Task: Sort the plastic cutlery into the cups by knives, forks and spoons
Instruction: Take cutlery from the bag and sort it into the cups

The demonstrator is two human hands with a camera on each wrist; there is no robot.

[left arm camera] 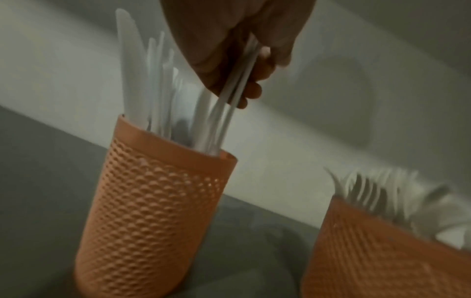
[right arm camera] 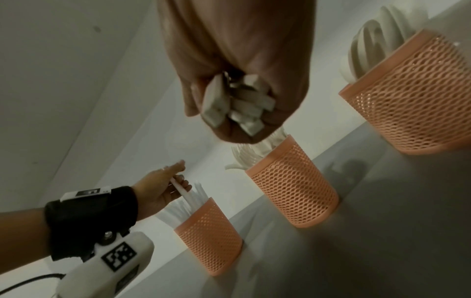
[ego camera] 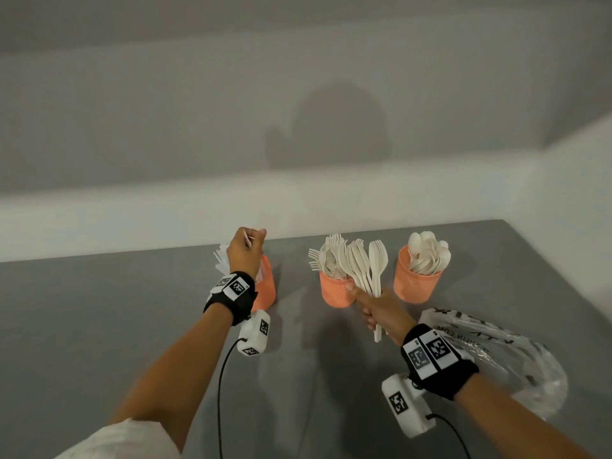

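Your left hand (ego camera: 245,251) hangs over the knife cup (ego camera: 265,286), the leftmost of three orange mesh cups along the far edge of the grey table (ego camera: 99,309). Its fingers (left arm camera: 251,92) are curled round a couple of white knives (left arm camera: 234,96) whose lower ends reach into that cup among the others standing there. Your right hand (ego camera: 374,309) is closed in a fist round a bundle of forks (ego camera: 367,263), tines up, just in front of the middle fork cup (ego camera: 334,289). The spoon cup (ego camera: 415,279), full of spoons (ego camera: 429,256), stands to the right. A crumpled clear plastic bag (ego camera: 516,356) lies near the table's right edge, beside your right wrist.
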